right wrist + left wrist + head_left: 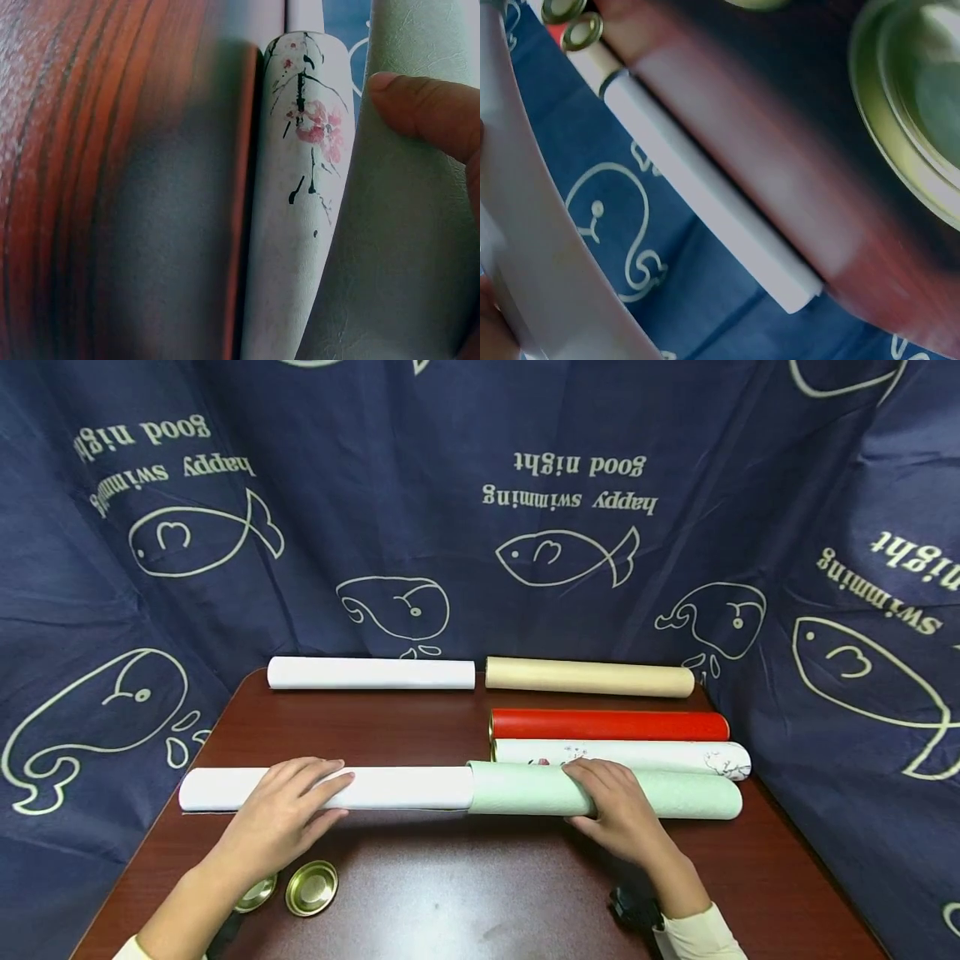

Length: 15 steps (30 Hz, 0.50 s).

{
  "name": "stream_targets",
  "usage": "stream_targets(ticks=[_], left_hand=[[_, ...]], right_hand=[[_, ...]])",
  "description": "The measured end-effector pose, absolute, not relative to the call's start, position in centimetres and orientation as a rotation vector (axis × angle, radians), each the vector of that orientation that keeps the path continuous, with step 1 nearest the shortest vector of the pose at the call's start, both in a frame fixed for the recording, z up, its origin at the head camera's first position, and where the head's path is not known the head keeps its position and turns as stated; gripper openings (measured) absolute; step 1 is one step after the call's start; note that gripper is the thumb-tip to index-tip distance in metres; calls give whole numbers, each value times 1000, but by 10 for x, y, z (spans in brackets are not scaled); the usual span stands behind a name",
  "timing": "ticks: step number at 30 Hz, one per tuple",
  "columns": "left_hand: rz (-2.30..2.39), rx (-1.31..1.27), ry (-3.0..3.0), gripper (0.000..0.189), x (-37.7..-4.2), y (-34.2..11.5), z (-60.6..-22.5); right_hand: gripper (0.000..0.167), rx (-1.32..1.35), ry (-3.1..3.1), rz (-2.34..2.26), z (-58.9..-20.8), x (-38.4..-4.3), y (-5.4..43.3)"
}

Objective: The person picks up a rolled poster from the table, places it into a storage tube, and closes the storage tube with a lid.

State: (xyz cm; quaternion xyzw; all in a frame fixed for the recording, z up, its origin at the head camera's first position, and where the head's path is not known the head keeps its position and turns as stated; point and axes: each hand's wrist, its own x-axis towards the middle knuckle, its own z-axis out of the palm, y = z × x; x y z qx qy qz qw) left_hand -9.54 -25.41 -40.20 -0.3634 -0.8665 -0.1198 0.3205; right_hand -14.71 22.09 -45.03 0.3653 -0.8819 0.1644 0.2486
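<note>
Across the table lies a white roll (412,787), its right end meeting the left rim of a pale green tube (675,793). The green rim stands a little wider than the white roll. My left hand (281,814) grips the white roll near its middle, fingers over the top and thumb at the near side. Around the green tube curls my right hand (618,806), thumb on the near side. In the right wrist view a digit (420,105) presses on the tube's textured green surface. The far side of both holds is hidden.
Behind the green tube lie a white tube with blossom print (652,753) and a red tube (611,725). Along the back edge are another white roll (371,674) and a beige tube (588,677). Two gold lids (311,888) rest near my left forearm. Blue curtains surround the table.
</note>
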Motion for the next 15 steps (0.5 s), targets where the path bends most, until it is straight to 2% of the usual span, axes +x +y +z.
stream_targets(ticks=[4,9,12,15], left_hand=[[-316,-985,-2269,53,-97,-240,-404],[-295,-1024,-2282,40,-99,-220,-408],[-277,-1019,-2308,51,-101,-208,-410],[-263,-1003,-2327,54,-101,-196,-411]], right_hand=[[77,1010,-2400,434,-452,-147,220],[76,1028,-2397,424,-454,-147,218],[76,1034,-2400,414,-455,-146,217],[76,1042,-2398,409,-456,-146,216]])
